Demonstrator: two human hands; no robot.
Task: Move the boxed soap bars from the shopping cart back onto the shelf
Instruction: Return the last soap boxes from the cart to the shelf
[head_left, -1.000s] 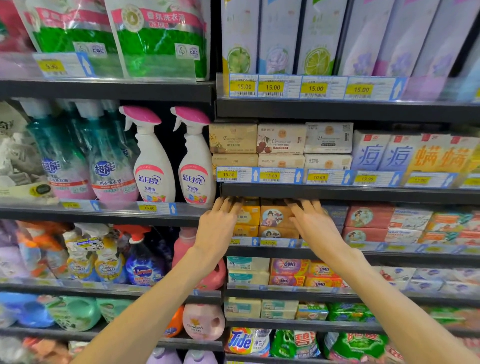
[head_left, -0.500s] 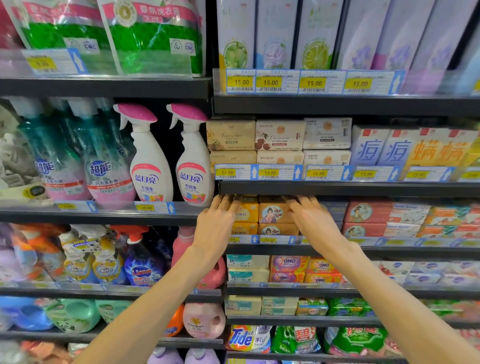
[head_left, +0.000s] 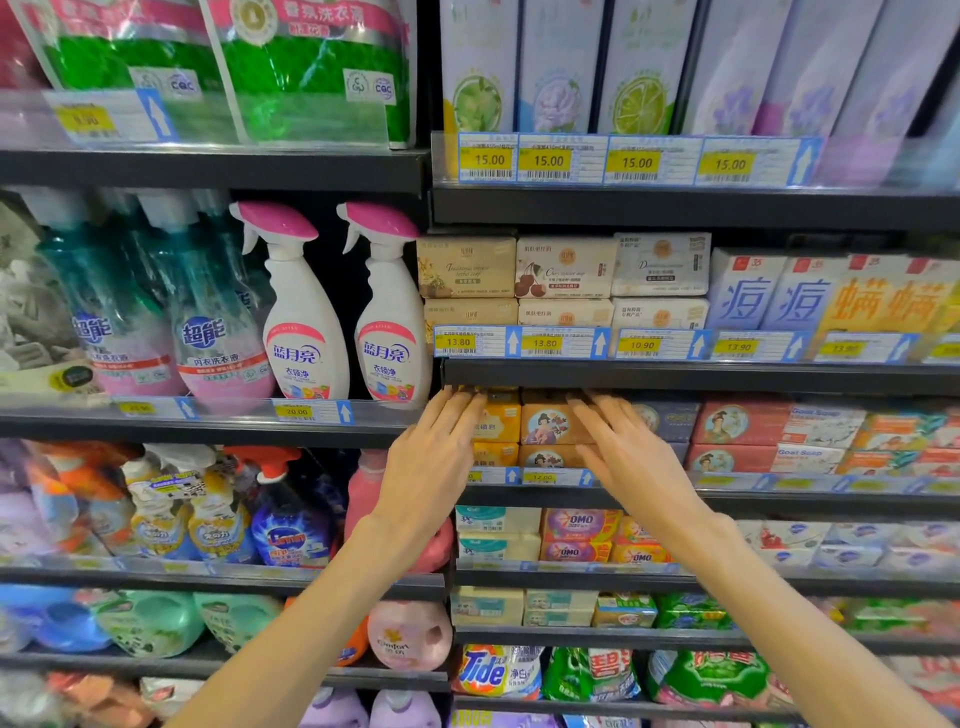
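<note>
Both hands reached into the same shelf bay with fingers extended and nearly straight: the left hand (head_left: 434, 457) lay flat against the left flank of a stack of yellow soap boxes (head_left: 496, 423), while the right hand (head_left: 626, 452) pressed its fingers against the right side of the orange soap boxes (head_left: 553, 426) printed with a lady's portrait. Neither hand curled round a box; they bracketed the two stacks from either side, as if squaring them up. The boxes sat stacked two high on the shelf (head_left: 727, 496), their long axes running left to right along the shelf edge and their printed faces outward, directly ahead of the fingertips and between the two hands. The yellow stack lay nearer the left hand, the orange nearer the right, so any further nudge would probably be inward and back. The shopping cart was not in view. To the right stood red soap boxes (head_left: 737, 423), and on the neighbouring bay to the left white spray bottles (head_left: 304, 332) with pink triggers.
</note>
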